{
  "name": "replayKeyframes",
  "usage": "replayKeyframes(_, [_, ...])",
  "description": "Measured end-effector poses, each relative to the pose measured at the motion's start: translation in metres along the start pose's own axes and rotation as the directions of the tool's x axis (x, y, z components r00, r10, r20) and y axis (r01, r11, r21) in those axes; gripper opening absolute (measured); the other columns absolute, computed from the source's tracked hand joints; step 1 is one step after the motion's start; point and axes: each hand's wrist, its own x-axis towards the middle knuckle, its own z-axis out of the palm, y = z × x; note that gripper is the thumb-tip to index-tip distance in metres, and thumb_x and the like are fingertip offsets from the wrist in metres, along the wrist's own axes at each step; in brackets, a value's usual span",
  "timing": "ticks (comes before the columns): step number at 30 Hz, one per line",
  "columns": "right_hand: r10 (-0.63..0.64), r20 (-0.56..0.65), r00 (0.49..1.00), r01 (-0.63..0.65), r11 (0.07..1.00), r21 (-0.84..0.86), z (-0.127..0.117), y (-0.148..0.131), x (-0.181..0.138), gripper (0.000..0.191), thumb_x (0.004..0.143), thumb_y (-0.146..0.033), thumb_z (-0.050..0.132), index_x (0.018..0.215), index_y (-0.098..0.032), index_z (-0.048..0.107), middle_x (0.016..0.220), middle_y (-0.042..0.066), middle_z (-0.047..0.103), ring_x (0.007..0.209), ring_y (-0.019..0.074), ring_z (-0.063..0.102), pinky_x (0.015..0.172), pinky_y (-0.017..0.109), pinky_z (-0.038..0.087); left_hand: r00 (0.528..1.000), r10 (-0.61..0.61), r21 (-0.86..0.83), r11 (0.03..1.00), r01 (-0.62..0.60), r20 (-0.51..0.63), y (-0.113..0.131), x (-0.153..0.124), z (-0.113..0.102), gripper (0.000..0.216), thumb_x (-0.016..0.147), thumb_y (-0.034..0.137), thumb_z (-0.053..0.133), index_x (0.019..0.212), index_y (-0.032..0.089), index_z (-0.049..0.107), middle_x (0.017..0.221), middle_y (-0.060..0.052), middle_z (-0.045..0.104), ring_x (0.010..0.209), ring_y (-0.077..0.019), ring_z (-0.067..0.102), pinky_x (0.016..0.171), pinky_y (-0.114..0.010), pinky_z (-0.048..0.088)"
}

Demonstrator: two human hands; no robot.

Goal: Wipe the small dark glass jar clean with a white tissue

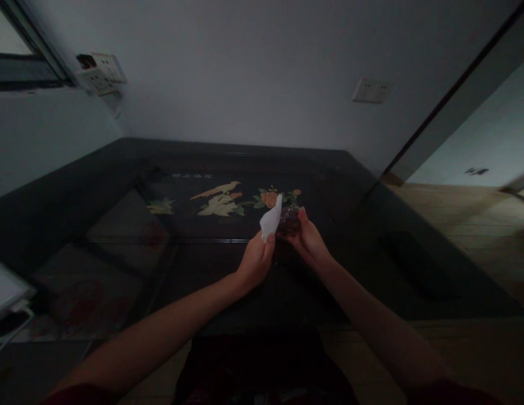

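Above the dark glossy tabletop (253, 281), my two hands are close together in front of me. My left hand (256, 257) is closed on a white tissue (271, 218), pinched under the thumb with its top end sticking up. My right hand (310, 241) is wrapped round a small dark, shiny, see-through object (289, 219), perhaps glass or clear plastic; the dim light hides its exact kind. The tissue's edge is right beside this object, and I cannot tell whether they touch.
A dark flat oblong thing (417, 264) lies on the table's right side. At the far left is a white box-like device (8, 289) with a white cable. Wall sockets (371, 91) are on the wall behind. The tabletop bears a bird-and-flower picture (219, 202).
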Motion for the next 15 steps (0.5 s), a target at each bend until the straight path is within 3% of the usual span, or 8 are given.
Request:
replayKeyframes(8, [0.053,0.012,0.999,-0.053,0.999,-0.005,0.004,0.005,-0.003,0.045,0.069,-0.060,0.072,0.093,-0.023,0.067,0.095,0.004,0.074,0.095,0.0239,0.068,0.076,0.035,0.054,0.969,0.227,0.124,0.963,-0.237,0.093,0.000,0.004,-0.003,0.052,0.095,0.031,0.028,0.140,0.009,0.044,0.128,-0.017,0.060,0.129,-0.0239,0.048,0.114,-0.037,0.031])
replayKeyframes(11, [0.080,0.015,0.997,-0.079,0.996,-0.048,0.005,0.008,-0.005,0.043,0.068,-0.058,0.074,0.091,-0.023,0.066,0.091,0.004,0.074,0.088,0.0226,0.069,0.070,0.033,0.055,0.978,0.192,0.107,0.974,-0.200,0.080,0.000,0.007,-0.006,0.049,0.096,0.032,0.029,0.134,0.010,0.050,0.125,-0.016,0.063,0.122,-0.0246,0.053,0.109,-0.037,0.036])
replayKeyframes(15, [0.119,0.029,0.993,-0.115,0.987,-0.109,0.007,0.011,-0.009,0.042,0.066,-0.057,0.077,0.089,-0.023,0.067,0.085,0.002,0.074,0.075,0.0182,0.069,0.059,0.027,0.053,0.997,0.075,0.039,0.996,-0.075,0.008,-0.002,0.013,-0.007,0.044,0.096,0.039,0.031,0.108,0.011,0.064,0.106,-0.014,0.069,0.098,-0.0234,0.062,0.093,-0.034,0.047])
